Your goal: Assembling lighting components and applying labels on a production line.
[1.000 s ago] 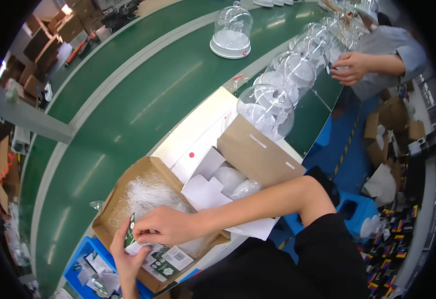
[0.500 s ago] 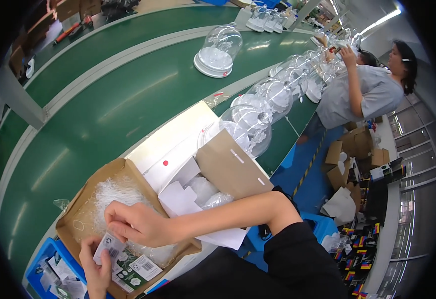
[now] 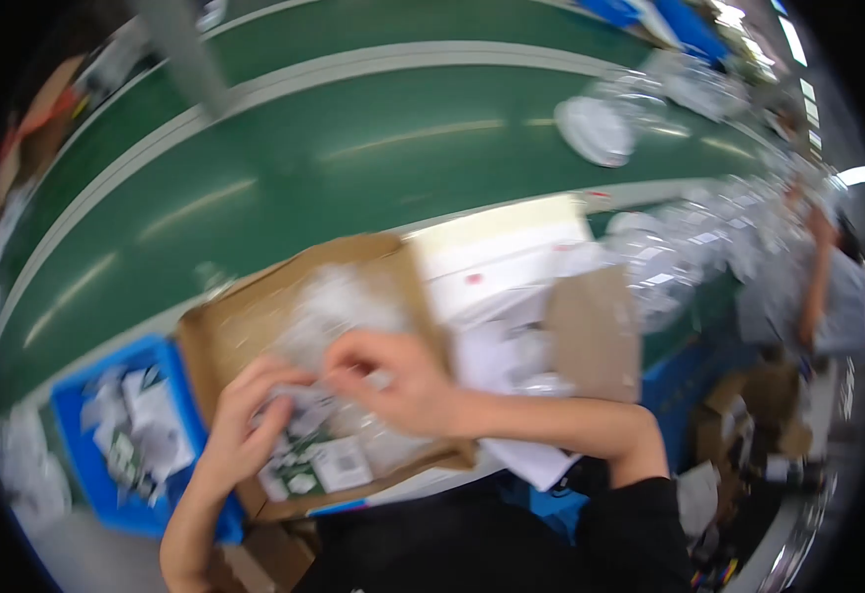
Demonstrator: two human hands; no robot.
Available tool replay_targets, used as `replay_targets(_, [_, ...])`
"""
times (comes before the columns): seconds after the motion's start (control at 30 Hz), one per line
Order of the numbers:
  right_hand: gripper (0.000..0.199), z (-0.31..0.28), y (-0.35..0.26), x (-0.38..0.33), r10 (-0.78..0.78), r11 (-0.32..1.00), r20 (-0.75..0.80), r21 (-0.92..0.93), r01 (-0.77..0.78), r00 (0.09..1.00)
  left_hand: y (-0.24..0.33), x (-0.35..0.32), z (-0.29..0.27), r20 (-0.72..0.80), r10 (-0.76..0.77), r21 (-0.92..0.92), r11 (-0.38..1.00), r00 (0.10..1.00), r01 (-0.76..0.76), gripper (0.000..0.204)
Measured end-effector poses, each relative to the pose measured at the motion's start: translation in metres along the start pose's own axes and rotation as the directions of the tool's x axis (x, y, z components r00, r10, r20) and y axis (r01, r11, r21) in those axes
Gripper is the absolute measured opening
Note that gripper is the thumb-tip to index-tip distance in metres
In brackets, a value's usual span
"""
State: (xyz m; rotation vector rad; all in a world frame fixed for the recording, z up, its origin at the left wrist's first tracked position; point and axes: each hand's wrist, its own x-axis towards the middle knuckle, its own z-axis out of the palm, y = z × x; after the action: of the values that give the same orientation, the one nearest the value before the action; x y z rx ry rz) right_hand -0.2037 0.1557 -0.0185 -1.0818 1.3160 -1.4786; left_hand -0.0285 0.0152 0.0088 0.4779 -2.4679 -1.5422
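Both hands are over a shallow cardboard box [image 3: 423, 287], blurred by motion. My left hand [image 3: 245, 420] is closed, thumb against fingers, on a small white barcode packet [image 3: 304, 403]. Just to its right, my right hand [image 3: 393, 381] is curled in a pinch. A pale bit shows at its fingers, too smeared to name. Beneath the hands lie a clump of clear-white strands [image 3: 339, 296] and green-and-white printed cards [image 3: 342, 465] with barcodes.
Left of the cardboard box stands a blue bin [image 3: 106, 494] of small packets. To the right is an open white box [image 3: 492, 361] with a brown flap [image 3: 596, 336]. A clear dome on a white base [image 3: 596, 130] lies on the green conveyor [image 3: 353, 188]. Co-workers [image 3: 818, 287] stand far right.
My view has swung, so the boxes and the blue bin appear shifted and turned. My hands, close together over the packet before, are now slightly apart, the right one drawn away from it.
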Motion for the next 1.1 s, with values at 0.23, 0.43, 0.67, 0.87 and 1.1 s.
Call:
replay_targets(0.23, [0.008, -0.003, -0.004, 0.004, 0.208, 0.932, 0.098, 0.283, -0.228, 0.973, -0.006, -0.009, 0.006, -0.072, -0.103, -0.175, 0.981, 0.992, 0.090, 0.031])
replay_targets(0.43, [0.010, -0.005, -0.002, 0.012, 0.231, 0.915, 0.169, 0.298, -0.273, 0.958, -0.009, -0.003, -0.002, -0.064, -0.009, -0.183, 0.983, 0.998, -0.003, 0.012])
replay_targets(0.67, [0.009, -0.005, -0.001, 0.010, 0.247, 0.905, 0.197, 0.304, -0.299, 0.949, -0.010, 0.002, -0.002, -0.030, 0.140, -0.105, 0.984, 0.990, -0.142, 0.011])
replay_targets(0.87, [0.009, -0.007, 0.000, 0.010, 0.290, 0.886, 0.320, 0.267, -0.380, 0.902, -0.008, -0.001, -0.002, -0.023, 0.154, -0.109, 0.982, 0.988, -0.156, 0.012])
replay_targets(1.1, [0.012, -0.009, 0.003, 0.010, 0.301, 0.834, 0.305, 0.376, -0.404, 0.904, -0.009, 0.000, 0.000, -0.017, 0.153, -0.107, 0.982, 0.988, -0.154, 0.012])
